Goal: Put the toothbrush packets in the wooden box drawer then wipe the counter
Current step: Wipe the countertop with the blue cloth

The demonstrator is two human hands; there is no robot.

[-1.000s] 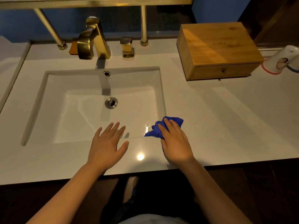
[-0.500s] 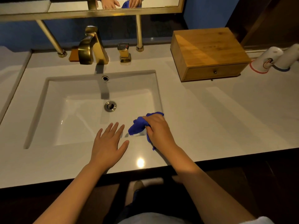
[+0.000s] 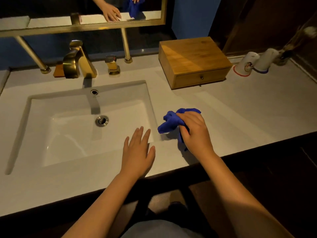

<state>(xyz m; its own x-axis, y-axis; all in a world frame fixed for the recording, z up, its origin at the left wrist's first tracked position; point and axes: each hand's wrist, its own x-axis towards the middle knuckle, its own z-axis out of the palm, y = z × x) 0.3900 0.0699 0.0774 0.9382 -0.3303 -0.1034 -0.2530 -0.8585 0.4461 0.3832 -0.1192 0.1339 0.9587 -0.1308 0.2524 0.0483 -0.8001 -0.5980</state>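
Observation:
My right hand (image 3: 195,133) grips a bunched blue cloth (image 3: 171,122) and presses it on the white counter (image 3: 240,114), just right of the sink's front right corner. My left hand (image 3: 138,153) lies flat, fingers spread, on the sink's front rim. The wooden box (image 3: 192,55) stands at the back right of the counter, its drawer (image 3: 200,78) shut. No toothbrush packets are in view.
A white rectangular sink (image 3: 82,122) fills the left half, with a gold faucet (image 3: 78,60) and gold handle (image 3: 113,65) behind it. Two upturned white cups (image 3: 248,63) stand right of the box. A gold-framed mirror (image 3: 82,26) hangs above. The counter's front edge runs under my forearms.
My right hand slid the cloth left to the sink's corner, then back right onto the counter. My left hand stayed flat in place. The camera tilted up, showing more mirror.

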